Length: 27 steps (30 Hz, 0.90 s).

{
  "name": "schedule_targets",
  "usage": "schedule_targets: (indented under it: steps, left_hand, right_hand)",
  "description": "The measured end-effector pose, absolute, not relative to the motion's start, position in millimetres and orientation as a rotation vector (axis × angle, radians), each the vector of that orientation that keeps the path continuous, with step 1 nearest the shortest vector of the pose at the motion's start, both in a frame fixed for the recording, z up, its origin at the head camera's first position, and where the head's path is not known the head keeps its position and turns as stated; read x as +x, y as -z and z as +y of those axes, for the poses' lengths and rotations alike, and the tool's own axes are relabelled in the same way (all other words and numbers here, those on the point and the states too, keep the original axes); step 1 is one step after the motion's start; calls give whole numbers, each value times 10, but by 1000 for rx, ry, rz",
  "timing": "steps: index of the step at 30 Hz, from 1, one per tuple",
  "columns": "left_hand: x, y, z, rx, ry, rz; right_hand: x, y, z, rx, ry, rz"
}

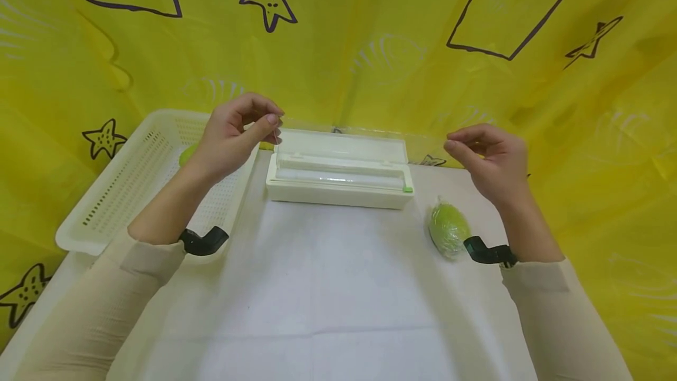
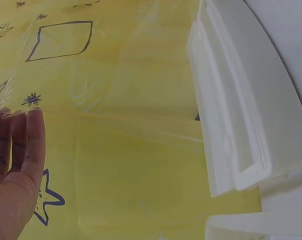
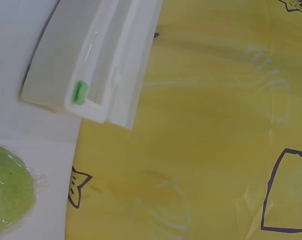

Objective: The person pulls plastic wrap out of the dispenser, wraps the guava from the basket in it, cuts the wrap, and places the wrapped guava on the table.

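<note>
Your left grip (image 1: 235, 134) is pinching the clear cling film (image 2: 156, 130) between thumb and fingertips; your right grip (image 1: 492, 157) is closing thumb against forefinger at what looks like the opposite end, though the film is hard to make out there. The sheet is spanning the air between them, above and about level with the far side of the film dispenser (image 1: 338, 194), whose lid (image 1: 344, 144) is standing open behind the roll (image 1: 338, 178); whether the sheet is joined to that roll, you cannot tell. Expect it to be handling as nearly weightless, limp, slick and clingy, probably folding onto itself or tearing if you are pulling unevenly, so the two end corners seem the best places to be holding, with light, even tension. On the counter (image 1: 317, 287), a film-wrapped green fruit (image 1: 448, 229) is lying to the right, nearer you than the dispenser; it is likely firm and fairly weighty, calling for a whole palm around its middle. At the left, a white plastic basket (image 1: 79, 246) is holding another green fruit (image 1: 186, 154), partly hidden by your forearm.
</note>
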<state>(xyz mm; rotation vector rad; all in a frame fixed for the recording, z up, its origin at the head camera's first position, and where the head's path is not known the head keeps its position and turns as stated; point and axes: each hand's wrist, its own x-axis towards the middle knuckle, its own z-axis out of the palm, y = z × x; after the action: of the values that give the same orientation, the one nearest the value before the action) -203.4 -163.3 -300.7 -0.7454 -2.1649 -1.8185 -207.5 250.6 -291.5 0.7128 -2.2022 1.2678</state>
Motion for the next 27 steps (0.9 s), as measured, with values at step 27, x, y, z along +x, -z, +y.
schedule_targets:
  steps: [27]
  left_hand:
    - [-1695,2960,-1662,-815,1837,-2096]
  right_hand:
    - [-1794,2936,2523,921,-1657,-1903]
